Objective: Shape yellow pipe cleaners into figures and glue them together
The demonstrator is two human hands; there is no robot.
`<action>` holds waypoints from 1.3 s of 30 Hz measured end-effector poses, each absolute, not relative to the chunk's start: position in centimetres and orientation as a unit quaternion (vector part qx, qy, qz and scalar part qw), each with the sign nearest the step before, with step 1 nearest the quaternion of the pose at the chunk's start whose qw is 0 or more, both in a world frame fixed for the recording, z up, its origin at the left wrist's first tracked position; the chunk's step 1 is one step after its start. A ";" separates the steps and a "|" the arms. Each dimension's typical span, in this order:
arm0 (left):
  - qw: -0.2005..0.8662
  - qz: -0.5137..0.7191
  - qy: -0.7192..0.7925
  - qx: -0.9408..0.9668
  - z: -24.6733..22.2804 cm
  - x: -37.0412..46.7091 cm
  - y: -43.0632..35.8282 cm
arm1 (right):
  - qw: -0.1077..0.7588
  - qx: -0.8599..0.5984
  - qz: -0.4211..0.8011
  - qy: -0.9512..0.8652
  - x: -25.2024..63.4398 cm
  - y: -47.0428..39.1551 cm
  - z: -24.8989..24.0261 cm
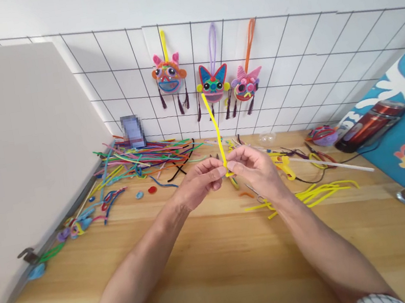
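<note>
Between my fingertips is a yellow pipe cleaner (216, 127), its long end rising above both hands and its lower end bent. My left hand (201, 180) pinches it near the bend from the left. On the other side, the thumb and fingers of my right hand (253, 170) are closed on the same bent part. Part of the bend is hidden by the fingertips. Several more yellow pipe cleaners (318, 195) lie on the table under and beyond my right forearm.
Multicoloured pipe cleaners (149, 155) are heaped at the back left by a phone (133, 131). Three decorated masks (170, 77) hang on the wall grid. A yellow glue gun (286, 167), scissors (316, 157) and a red flask (371, 126) are at the right. A white panel (27, 149) stands left.
</note>
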State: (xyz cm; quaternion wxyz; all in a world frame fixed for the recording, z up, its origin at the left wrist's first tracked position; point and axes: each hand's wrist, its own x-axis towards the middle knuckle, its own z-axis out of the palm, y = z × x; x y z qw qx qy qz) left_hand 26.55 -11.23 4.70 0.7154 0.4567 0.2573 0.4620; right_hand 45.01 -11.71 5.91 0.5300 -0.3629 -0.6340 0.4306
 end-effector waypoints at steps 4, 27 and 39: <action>0.714 0.472 0.250 0.453 4.8 26.6 -11.2 | 0.531 -0.361 0.411 -0.647 45.0 -11.8 5.9; 0.703 0.468 0.229 0.484 4.3 26.1 -10.8 | 0.529 -0.347 0.358 -0.686 45.2 -11.8 4.9; 0.581 0.491 0.290 0.581 4.8 25.7 -10.8 | 0.551 -0.379 0.225 -0.709 44.8 -11.7 4.9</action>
